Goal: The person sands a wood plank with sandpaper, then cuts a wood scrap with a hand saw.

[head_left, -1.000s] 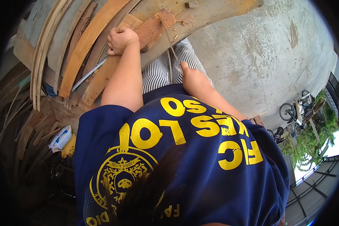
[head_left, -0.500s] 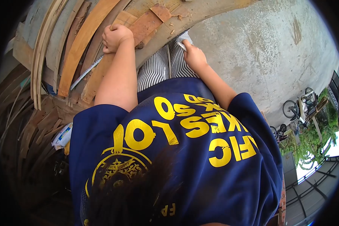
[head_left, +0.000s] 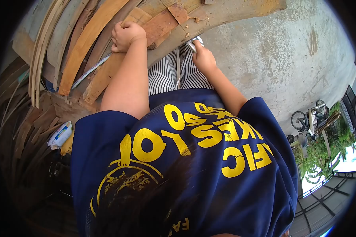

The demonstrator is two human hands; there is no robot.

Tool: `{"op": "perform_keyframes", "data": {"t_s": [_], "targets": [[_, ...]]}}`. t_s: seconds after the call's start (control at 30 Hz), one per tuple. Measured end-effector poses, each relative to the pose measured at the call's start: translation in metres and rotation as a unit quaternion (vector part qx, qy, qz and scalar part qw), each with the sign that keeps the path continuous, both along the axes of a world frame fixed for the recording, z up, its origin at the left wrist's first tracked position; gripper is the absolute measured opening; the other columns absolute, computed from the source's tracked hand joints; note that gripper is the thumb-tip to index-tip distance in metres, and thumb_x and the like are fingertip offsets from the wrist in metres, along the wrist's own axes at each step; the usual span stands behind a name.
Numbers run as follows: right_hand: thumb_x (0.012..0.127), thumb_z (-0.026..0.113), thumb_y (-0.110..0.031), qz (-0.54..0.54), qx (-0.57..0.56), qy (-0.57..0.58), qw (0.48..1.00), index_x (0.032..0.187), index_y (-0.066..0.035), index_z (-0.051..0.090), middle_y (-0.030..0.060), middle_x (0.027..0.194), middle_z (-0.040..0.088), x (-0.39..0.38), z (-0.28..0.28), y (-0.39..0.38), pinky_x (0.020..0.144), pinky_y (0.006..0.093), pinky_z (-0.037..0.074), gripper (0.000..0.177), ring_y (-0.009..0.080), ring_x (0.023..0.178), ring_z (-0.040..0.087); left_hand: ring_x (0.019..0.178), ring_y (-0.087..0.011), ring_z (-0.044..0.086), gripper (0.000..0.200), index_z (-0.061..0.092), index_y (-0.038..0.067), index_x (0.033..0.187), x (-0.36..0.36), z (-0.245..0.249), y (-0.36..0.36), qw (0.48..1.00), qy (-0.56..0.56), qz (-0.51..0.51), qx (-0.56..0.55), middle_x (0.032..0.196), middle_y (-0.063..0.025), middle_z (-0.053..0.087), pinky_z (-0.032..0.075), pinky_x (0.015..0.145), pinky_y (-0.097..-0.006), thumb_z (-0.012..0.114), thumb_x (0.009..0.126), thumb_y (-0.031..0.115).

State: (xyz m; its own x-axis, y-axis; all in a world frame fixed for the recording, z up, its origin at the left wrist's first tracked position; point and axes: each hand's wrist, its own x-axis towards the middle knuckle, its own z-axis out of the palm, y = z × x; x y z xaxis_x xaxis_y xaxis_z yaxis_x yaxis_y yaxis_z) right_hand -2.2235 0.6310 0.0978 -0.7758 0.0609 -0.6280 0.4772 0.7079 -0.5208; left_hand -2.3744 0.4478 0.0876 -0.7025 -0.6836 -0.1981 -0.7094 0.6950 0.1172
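At 11 o'clock, the left hand (head_left: 127, 36) is curled shut over the top end of a board (head_left: 103, 79), and its far fingers are tucked out of sight. At 1 o'clock, a small pale thing (head_left: 192, 46) is pinched in the right hand (head_left: 204, 59), over striped pants (head_left: 162, 75); what it is cannot be told. The hands are kept well apart. A white tape (head_left: 91, 71) with marks is seen at 10 o'clock, slanted beside the board, with its upper end near the left hand; whether it is gripped too cannot be told. Long curved planks (head_left: 91, 44) are laid side by side at 10 to 11 o'clock. A red-brown block (head_left: 160, 28) is set on the worktop (head_left: 237, 14) at 12 o'clock, just beside the left hand, with wood bits (head_left: 197, 19) close by. A white bag (head_left: 60, 135) is seen at 9 o'clock, and a motorbike (head_left: 314, 117) is parked at 3 o'clock.
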Motion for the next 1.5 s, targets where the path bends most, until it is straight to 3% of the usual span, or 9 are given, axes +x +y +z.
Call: {"op": "perform_keyframes", "data": {"t_s": [0.17, 0.27, 0.4, 0.57, 0.73, 0.8, 1.0, 1.27, 1.5], "targets": [[0.079, 0.047, -0.006, -0.016, 0.002, 0.012, 1.000, 0.109, -0.008, 0.046, 0.0273, 0.080, 0.061, -0.027, 0.013, -0.009, 0.069, 0.0541, 0.046, 0.030, 0.0456, 0.076, 0.059, 0.105, -0.0195, 0.054, 0.033, 0.063, 0.015, 0.103, 0.001, 0.000, -0.001, 1.000, 0.004, -0.007, 0.010, 0.111, -0.0043, 0.062, 0.024, 0.098, -0.0400, 0.042, 0.081, 0.028], [0.080, 0.047, -0.006, 0.007, 0.017, 0.001, 1.000, 0.109, -0.007, 0.046, 0.0275, 0.079, 0.061, 0.025, 0.006, 0.017, 0.068, 0.0539, 0.046, 0.029, 0.0457, 0.074, 0.059, 0.106, -0.0193, 0.054, 0.034, 0.064, 0.015, 0.104, 0.001, 0.000, -0.002, 1.000, -0.004, -0.004, 0.010, 0.112, -0.0043, 0.062, 0.024, 0.099, -0.0399, 0.042, 0.081, 0.028], [0.080, 0.046, -0.006, 0.025, 0.024, -0.011, 0.999, 0.108, -0.007, 0.046, 0.0273, 0.078, 0.061, 0.029, 0.008, 0.016, 0.067, 0.0537, 0.047, 0.029, 0.0456, 0.073, 0.059, 0.106, -0.0192, 0.053, 0.034, 0.063, 0.015, 0.104, 0.001, 0.000, -0.003, 1.000, -0.007, -0.008, 0.013, 0.112, -0.0042, 0.062, 0.024, 0.099, -0.0401, 0.042, 0.081, 0.028], [0.079, 0.047, -0.006, -0.011, 0.023, -0.001, 1.000, 0.110, -0.008, 0.047, 0.0267, 0.078, 0.061, -0.034, 0.008, -0.014, 0.066, 0.0536, 0.047, 0.031, 0.0454, 0.073, 0.059, 0.105, -0.0187, 0.054, 0.033, 0.064, 0.015, 0.103, 0.000, 0.000, -0.001, 1.000, -0.006, -0.006, 0.007, 0.111, -0.0039, 0.062, 0.025, 0.098, -0.0407, 0.042, 0.081, 0.027], [0.080, 0.047, -0.006, -0.012, 0.039, -0.002, 0.999, 0.112, -0.008, 0.047, 0.0273, 0.077, 0.061, 0.034, 0.003, 0.012, 0.067, 0.0537, 0.047, 0.032, 0.0453, 0.074, 0.059, 0.105, -0.0187, 0.054, 0.032, 0.064, 0.015, 0.102, 0.002, 0.001, -0.001, 1.000, -0.003, -0.011, -0.003, 0.112, -0.0038, 0.062, 0.025, 0.097, -0.0407, 0.042, 0.081, 0.027], [0.079, 0.052, -0.009, 0.018, 0.049, -0.023, 0.998, 0.105, -0.009, 0.046, 0.0231, 0.081, 0.063, 0.043, 0.005, 0.020, 0.066, 0.0512, 0.049, 0.026, 0.0416, 0.075, 0.061, 0.104, -0.0188, 0.054, 0.032, 0.064, 0.015, 0.102, -0.002, 0.000, 0.001, 1.000, -0.010, -0.005, 0.002, 0.112, -0.0037, 0.062, 0.026, 0.097, -0.0406, 0.042, 0.081, 0.027], [0.079, 0.047, -0.005, -0.035, -0.002, -0.013, 0.999, 0.112, -0.009, 0.047, 0.0277, 0.079, 0.060, -0.032, 0.007, -0.014, 0.069, 0.0532, 0.046, 0.032, 0.0453, 0.077, 0.059, 0.104, -0.0192, 0.054, 0.032, 0.064, 0.015, 0.101, -0.001, 0.001, 0.002, 1.000, -0.001, -0.010, -0.006, 0.112, -0.0034, 0.062, 0.026, 0.097, -0.0401, 0.042, 0.081, 0.027], [0.077, 0.050, -0.008, -0.016, 0.037, -0.034, 0.999, 0.107, -0.011, 0.048, 0.0231, 0.080, 0.063, 0.046, 0.008, 0.016, 0.068, 0.0510, 0.048, 0.030, 0.0419, 0.076, 0.061, 0.105, -0.0193, 0.054, 0.032, 0.064, 0.015, 0.102, 0.000, 0.001, 0.001, 1.000, -0.009, -0.006, 0.005, 0.113, -0.0035, 0.062, 0.025, 0.099, -0.0399, 0.042, 0.082, 0.027], [0.079, 0.048, -0.006, -0.007, 0.002, 0.022, 1.000, 0.107, -0.010, 0.050, 0.0267, 0.079, 0.060, -0.043, 0.001, -0.011, 0.068, 0.0514, 0.047, 0.028, 0.0442, 0.076, 0.059, 0.106, -0.0190, 0.053, 0.033, 0.063, 0.015, 0.103, -0.001, 0.004, 0.000, 1.000, -0.013, -0.013, 0.010, 0.114, -0.0035, 0.061, 0.025, 0.099, -0.0397, 0.041, 0.082, 0.027]]}}
